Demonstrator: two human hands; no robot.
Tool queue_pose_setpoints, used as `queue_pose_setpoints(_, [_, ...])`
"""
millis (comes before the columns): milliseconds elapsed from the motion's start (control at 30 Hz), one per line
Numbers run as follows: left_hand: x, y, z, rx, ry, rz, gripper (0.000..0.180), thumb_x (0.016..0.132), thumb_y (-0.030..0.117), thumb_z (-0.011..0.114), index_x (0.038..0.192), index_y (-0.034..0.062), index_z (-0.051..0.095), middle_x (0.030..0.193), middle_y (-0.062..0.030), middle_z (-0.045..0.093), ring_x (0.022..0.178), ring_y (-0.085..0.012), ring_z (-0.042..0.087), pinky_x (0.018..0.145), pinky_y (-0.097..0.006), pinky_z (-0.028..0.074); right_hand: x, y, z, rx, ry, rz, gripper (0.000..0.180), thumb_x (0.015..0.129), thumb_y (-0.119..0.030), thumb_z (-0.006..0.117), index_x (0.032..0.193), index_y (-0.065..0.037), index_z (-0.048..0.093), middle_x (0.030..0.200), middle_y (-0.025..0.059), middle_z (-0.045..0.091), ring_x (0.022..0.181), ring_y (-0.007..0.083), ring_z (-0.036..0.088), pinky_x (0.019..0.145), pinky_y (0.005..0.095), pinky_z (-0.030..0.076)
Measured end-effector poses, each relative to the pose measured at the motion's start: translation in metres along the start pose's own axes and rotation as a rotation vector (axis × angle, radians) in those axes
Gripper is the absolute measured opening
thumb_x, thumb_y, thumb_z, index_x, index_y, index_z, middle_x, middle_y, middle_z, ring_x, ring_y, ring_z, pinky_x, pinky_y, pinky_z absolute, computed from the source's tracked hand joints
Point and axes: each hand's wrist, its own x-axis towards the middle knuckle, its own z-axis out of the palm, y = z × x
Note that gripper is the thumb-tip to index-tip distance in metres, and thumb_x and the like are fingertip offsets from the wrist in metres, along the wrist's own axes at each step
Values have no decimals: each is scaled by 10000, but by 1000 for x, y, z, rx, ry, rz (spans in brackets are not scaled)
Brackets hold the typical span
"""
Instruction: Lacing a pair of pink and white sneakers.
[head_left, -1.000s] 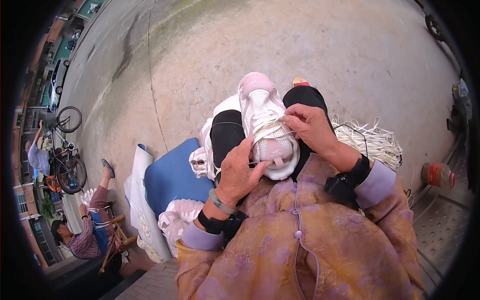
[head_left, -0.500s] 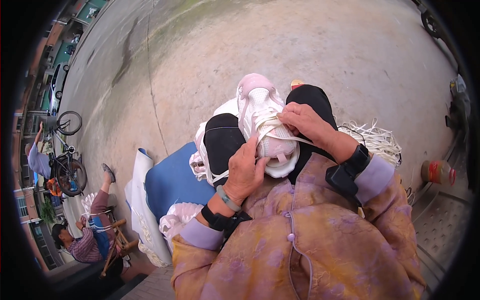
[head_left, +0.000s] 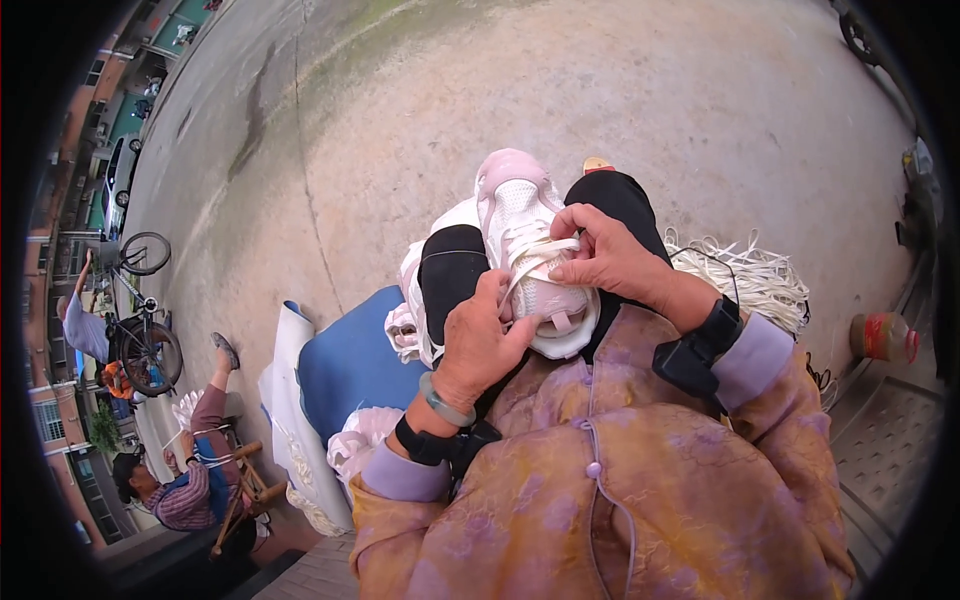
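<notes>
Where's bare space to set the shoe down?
Bare concrete ahead of the knees, and left between the blue bag and the bicycle. Crowded: lap, with the shoe in both the left hand and right hand; the lace pile on the right.

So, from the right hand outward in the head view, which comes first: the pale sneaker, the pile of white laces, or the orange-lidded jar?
1. Pale sneaker, under the right hand, on the lap.
2. White laces, on the ground to the right.
3. Orange-lidded jar, at the far right edge.
</notes>
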Motion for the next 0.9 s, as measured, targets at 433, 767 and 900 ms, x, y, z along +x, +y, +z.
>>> queue_pose_setpoints(433, [-19,10,-28,509,69,348,74,747,24,604,744,79,555,580,-85,441,524,-257,502,469,-374,377,0,10,3,58,-40,-69,473,709,-145,782,1100,-55,531,821,-43,467,664,26,434,591,188,373])
queue_pose_setpoints(767, [-44,28,-46,699,103,445,112,708,35,648,782,71,572,567,-32,411,502,-201,471,448,-328,341,0,9,1,124,-80,-2,331,810,-119,683,1095,-42,532,781,-35,505,686,21,460,611,182,388])
queue_pose_setpoints(900, [-25,50,-55,746,168,645,174,686,61,603,858,29,600,599,-11,399,517,-145,447,442,-290,328,7,-7,7,53,79,-237,144,867,-127,579,968,-26,583,795,84,580,693,155,548,643,274,444])
